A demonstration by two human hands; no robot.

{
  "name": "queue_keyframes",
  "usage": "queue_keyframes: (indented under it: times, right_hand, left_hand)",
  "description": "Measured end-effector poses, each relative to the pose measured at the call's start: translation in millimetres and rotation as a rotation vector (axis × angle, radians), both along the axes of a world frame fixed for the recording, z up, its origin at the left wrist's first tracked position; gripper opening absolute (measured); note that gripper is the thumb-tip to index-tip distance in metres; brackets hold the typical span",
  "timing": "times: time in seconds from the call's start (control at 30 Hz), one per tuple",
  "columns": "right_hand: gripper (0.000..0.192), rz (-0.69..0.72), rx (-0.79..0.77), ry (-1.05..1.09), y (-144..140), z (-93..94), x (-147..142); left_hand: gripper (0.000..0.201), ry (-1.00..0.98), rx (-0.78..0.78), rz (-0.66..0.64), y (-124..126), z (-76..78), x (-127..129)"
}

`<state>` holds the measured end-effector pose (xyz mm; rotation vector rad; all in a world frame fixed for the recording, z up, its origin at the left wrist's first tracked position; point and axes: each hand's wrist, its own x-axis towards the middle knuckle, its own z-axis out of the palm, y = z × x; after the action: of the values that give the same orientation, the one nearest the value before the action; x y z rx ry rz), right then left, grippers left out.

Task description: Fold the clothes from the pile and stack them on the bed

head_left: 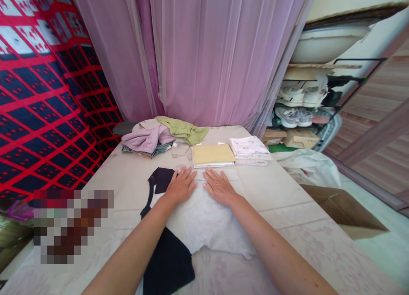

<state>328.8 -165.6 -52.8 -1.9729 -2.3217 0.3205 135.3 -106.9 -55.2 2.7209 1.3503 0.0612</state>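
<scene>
A white T-shirt with black sleeves lies spread sideways on the cloth-covered table. Its neckline and both black sleeves point to the left. My left hand rests flat on the shirt near the upper black sleeve, fingers spread. Beside it, my right hand is also laid flat on the white fabric, fingers apart. The lower black sleeve lies partly under my left forearm. Just beyond my fingertips sits a folded yellow cloth on top of folded white fabric.
Folded white patterned cloths lie at the back right. A loose heap of clothes with a lilac garment and a green garment sits at the back left. Right of the table are a cardboard box and a shoe rack. A pink curtain hangs behind.
</scene>
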Motion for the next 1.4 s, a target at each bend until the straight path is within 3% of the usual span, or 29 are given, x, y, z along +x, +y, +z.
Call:
queue_keyframes:
  times: [0.2, 0.4, 0.57, 0.7, 0.8, 0.9, 1.13, 1.33, 1.4]
  right_hand:
    - [0.061, -0.083, -0.041, -0.051, 3, -8.4, 18]
    - [0.059, -0.272, -0.031, -0.133, -10, -16.2, 57]
    - [0.06, -0.285, 0.015, -0.133, -13, -22.1, 59]
    - [0.059, -0.289, 0.022, -0.138, -12, -21.9, 56]
    - [0.059, -0.291, 0.026, -0.144, -12, -21.8, 56]
    - [0.059, -0.299, 0.019, -0.146, -11, -22.1, 56]
    - [0.059, -0.295, 0.022, -0.139, -11, -23.3, 57]
    - [0.058, -0.288, 0.033, -0.134, -12, -20.8, 56]
    - [0.058, -0.292, 0.03, -0.137, -12, -19.7, 56]
  left_hand:
    - [0.054, -0.024, -0.09, 0.032, 2, -8.4, 0]
    - [0.056, -0.027, -0.118, 0.052, -2, -5.0, 1]
    - [0.055, -0.051, -0.193, 0.08, 0, 4.9, 4]
    - [0.059, -0.059, -0.147, 0.189, 10, 6.9, -14]
    - [0.062, -0.027, -0.015, 0.349, 16, -2.2, -38]
    - [0.063, -0.009, -0.008, 0.401, 19, -9.8, -54]
    - [0.051, -0.068, -0.02, 0.331, 23, 4.4, -77]
    - [0.054, -0.133, 0.001, 0.205, 6, 11.8, -101]
    - [0.046, -0.121, 0.015, 0.164, 1, 14.8, -101]
